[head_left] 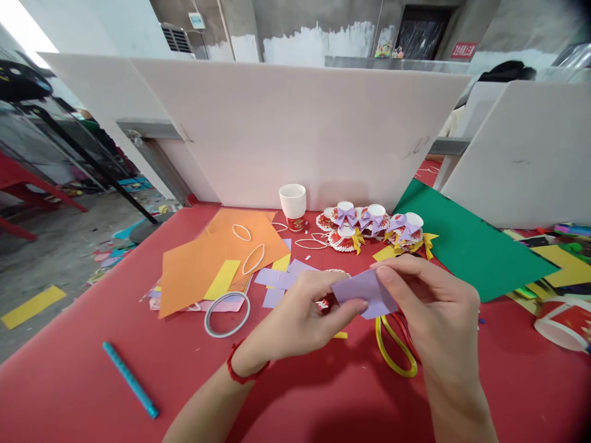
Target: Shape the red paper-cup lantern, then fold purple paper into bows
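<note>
Above the red table, a small piece of purple paper (369,296) is held between my two hands. My left hand (307,311) pinches its left edge with the thumb on the front face. The thumb and fingers of my right hand (427,295) grip its upper right corner. Below the paper are the yellow and red handles of scissors (397,347); their blades are hidden. Purple paper strips (277,280) lie beyond my left hand. Decorated cups with purple and yellow bows (372,221) stand in a cluster behind the hands.
A stack of white paper cups (293,206) stands before the white partition (286,129). Orange sheets (194,264), a tape roll (227,315) and a teal pen (130,379) lie left. A green sheet (480,246) and a tipped cup (563,323) are right.
</note>
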Available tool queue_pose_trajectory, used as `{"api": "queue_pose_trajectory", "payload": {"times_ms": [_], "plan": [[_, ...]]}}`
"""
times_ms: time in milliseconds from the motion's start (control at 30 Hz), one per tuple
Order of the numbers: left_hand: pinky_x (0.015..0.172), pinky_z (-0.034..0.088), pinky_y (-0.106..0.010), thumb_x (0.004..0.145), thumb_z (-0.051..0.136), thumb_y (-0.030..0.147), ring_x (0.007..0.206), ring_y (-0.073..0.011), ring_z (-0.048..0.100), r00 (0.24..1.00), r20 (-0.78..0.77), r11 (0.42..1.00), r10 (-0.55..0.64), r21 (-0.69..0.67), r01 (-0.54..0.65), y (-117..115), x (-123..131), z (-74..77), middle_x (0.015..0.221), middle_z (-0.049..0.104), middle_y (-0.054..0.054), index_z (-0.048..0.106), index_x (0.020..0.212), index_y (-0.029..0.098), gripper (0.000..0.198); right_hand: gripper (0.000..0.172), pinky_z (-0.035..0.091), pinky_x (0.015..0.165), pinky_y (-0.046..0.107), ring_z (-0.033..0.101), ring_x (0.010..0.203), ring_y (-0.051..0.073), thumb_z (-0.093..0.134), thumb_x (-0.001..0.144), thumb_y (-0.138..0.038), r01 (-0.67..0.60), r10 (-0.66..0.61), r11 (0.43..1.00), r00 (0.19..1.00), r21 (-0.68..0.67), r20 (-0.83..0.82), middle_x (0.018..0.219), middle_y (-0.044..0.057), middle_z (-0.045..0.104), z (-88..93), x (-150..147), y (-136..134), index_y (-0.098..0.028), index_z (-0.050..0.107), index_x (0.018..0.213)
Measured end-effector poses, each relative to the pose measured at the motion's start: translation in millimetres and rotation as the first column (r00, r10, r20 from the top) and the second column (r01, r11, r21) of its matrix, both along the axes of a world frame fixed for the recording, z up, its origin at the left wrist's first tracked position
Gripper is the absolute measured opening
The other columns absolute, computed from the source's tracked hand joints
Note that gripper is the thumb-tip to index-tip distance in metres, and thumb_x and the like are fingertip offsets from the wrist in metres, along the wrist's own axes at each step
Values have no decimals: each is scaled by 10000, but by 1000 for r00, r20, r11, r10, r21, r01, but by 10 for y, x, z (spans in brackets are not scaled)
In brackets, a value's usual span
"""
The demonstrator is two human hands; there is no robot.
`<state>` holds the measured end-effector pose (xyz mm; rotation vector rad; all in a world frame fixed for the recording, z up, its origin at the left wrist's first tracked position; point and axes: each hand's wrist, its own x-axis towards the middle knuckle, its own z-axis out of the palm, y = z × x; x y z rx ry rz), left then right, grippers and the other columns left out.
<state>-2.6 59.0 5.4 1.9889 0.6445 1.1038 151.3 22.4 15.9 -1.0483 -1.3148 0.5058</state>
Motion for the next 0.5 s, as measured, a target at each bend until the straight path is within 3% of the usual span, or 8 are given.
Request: {"api": "queue_pose_trajectory", "payload": {"times_ms": [200,367,500], "plan": [[604,465,-262,928,562,250,664,-143,527,994,105,1000,16,7,-17,44,-10,-19,709,604,-26,590,730,183,211,114,602,559,228,697,600,138,695,800,-137,166,-160,983,984,79,-77,663,-23,722,-27,-34,43,-230,697,735],[528,419,-230,929,588,364,586,-115,459,962,245,979,123,-189,-77,25,19,-6,646,521,5,555,666,183,321,119,602,570,221,704,615,132,693,807,-129,217,-218,970,976,114,-4,686,-25,737,-14,-58,52,-233,692,750],[510,455,-232,913,612,416,549,-119,517,965,237,973,114,-221,-60,6,22,24,601,584,-9,599,644,177,360,136,592,556,243,698,615,144,673,827,-117,255,-257,953,966,162,-8,677,-21,722,-22,-122,18,-237,684,763]]}}
